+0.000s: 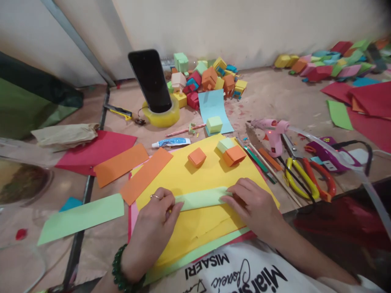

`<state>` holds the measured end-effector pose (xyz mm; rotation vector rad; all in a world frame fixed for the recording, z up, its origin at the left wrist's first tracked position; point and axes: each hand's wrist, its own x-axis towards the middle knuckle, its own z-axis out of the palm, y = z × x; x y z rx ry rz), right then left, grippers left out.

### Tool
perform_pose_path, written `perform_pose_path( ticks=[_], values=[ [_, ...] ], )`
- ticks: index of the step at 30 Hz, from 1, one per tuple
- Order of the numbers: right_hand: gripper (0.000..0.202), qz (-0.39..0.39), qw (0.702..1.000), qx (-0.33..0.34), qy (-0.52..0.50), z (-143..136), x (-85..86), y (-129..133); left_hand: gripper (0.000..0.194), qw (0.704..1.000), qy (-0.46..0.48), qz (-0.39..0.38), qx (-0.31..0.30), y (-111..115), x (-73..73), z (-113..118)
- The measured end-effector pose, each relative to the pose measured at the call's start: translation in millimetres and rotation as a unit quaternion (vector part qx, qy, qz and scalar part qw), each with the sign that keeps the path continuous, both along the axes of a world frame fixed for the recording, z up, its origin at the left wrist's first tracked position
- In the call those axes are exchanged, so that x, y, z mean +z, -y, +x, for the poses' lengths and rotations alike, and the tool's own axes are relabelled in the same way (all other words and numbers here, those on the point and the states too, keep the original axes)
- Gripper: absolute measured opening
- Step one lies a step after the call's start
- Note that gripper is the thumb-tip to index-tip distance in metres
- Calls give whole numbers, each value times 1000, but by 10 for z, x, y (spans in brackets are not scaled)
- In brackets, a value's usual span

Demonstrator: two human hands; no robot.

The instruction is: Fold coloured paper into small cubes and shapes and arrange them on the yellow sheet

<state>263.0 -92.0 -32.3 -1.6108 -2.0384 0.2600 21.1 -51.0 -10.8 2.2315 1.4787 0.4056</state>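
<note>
Landmark: yellow sheet (183, 236). Entries, left to right.

- Loose green strip (82, 218): pale, flat, left of the yellow sheet.
- Orange strips, 2 (120, 165) (146, 176): 1 left of the yellow sheet, 1 overlapping its upper left edge.
- Left hand (152, 228): over the yellow sheet's left part; thumb and fingers closed in a pinch on the held strip's left end; 1 ring, 1 green bead bracelet.
- Held strip (201, 198): pale green paper, above the yellow sheet's middle. Long axis crosswise between the hands, right end slightly farther off; neither hand nearer, 1 at each end. Narrow, matt, apparently folded lengthwise; the fold's depth cannot be told.
- Orange boxes, 2 (197, 157) (233, 156): on the yellow sheet's far part, beyond the held strip.
- Right hand (259, 207): over the yellow sheet's right part; thumb and fingers narrowed on the strip's right end.
- Pink glue gun (272, 132): beyond the yellow sheet, to its right.
- Yellow-handled scissors (289, 173): right of the yellow sheet.
</note>
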Motion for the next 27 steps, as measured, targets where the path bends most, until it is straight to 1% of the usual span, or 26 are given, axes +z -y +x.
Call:
perform_pose_path(
  ticks=[5,11,16,19,27],
  values=[
    [28,-3,1000,0,-7,1,27,-35,33,1000,-12,-15,12,10,-7,5],
    [24,-18,1000,-8,-21,-12,47,-53,32,1000,3,22,6,8,-46,15],
    [31,-46,999,10,-23,1,95,-64,29,1000,3,28,-2,19,-74,-4],
    [34,-42,999,0,-28,-8,97,-73,29,999,6,33,-5,35,-75,-22],
    [30,-19,999,-15,-23,-42,70,-84,32,1000,-10,28,-10,36,-37,-15]
  ],
)
